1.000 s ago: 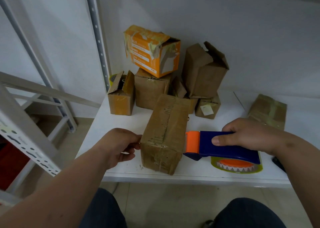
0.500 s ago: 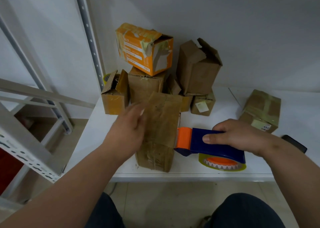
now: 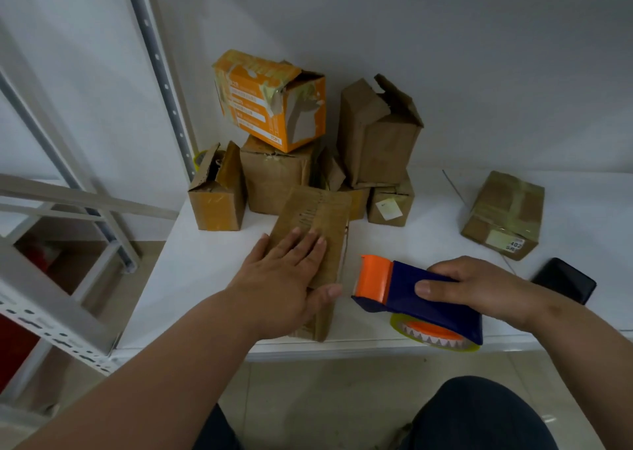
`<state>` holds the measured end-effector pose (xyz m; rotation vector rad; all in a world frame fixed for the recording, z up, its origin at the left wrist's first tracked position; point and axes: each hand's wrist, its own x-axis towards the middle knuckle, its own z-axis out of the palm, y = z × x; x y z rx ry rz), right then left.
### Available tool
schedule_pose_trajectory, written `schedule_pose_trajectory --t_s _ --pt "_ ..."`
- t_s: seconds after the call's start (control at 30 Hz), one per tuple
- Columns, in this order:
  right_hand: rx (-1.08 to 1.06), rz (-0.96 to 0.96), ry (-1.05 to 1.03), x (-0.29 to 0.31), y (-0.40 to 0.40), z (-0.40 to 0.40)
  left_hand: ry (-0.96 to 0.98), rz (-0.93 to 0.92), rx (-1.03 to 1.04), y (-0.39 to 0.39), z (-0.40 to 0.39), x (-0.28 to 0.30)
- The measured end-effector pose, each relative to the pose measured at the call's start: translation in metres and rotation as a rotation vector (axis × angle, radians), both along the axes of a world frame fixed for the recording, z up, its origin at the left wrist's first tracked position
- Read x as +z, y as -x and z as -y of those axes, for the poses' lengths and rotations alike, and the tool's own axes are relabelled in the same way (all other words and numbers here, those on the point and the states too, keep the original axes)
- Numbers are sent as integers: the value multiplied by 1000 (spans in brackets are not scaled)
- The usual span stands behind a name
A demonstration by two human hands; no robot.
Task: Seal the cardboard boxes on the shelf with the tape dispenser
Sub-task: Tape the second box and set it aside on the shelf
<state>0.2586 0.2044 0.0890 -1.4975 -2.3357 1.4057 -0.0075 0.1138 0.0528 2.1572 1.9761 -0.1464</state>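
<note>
A long brown cardboard box (image 3: 318, 220) lies near the front edge of the white shelf (image 3: 191, 278). My left hand (image 3: 284, 278) rests flat on its top, fingers spread, thumb over the right edge. To its right my right hand (image 3: 479, 285) grips a blue tape dispenser (image 3: 421, 299) with an orange front and a roll of tape underneath. The dispenser's orange end sits just right of the box, a small gap between them.
Several more boxes are stacked at the back: an orange box (image 3: 270, 100) on a brown one, an open box (image 3: 217, 193) at the left, a torn tall box (image 3: 376, 131). A taped box (image 3: 503, 213) and a black phone (image 3: 563, 280) lie right. A metal upright (image 3: 154, 59) stands left.
My left hand has moved from the box's left side up onto its top and now lies flat there. The dispenser has drawn slightly away from the box's right side.
</note>
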Motion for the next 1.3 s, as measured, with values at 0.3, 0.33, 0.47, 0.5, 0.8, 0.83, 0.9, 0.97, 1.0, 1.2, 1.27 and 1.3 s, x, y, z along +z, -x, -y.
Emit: schedule_pose_trajectory --t_s 0.3,0.33,0.47,0.5,0.8,0.83,0.9,0.97,1.0,1.2,1.27,1.3 --pt "38 161 -57 5 10 0 40 37 17 -1 -3 2" --pt "60 209 -72 7 16 -2 42 38 18 -1 -3 2" --pt "127 317 -88 12 34 -9 72 50 23 -2 -2 4" --pt "129 321 -80 13 38 -10 75 52 26 -2 -1 4" --pt "-56 138 229 -2 40 -24 81 39 18 -3 -4 2" --pt "-80 120 264 -4 40 -26 82 41 21 -2 -4 3" --pt "-126 79 338 -10 39 -29 84 45 27 -2 -4 3" --pt "-154 40 409 -15 37 -29 90 44 28 -2 -4 4" --pt "-167 28 435 -16 36 -28 90 41 28 -3 -4 4" --pt "-87 163 395 -22 38 -19 86 31 25 -4 -3 4" --pt "7 294 312 -32 44 -11 82 28 26 -4 -2 6" --pt "12 307 291 -37 46 -7 78 30 30 -4 -1 6"
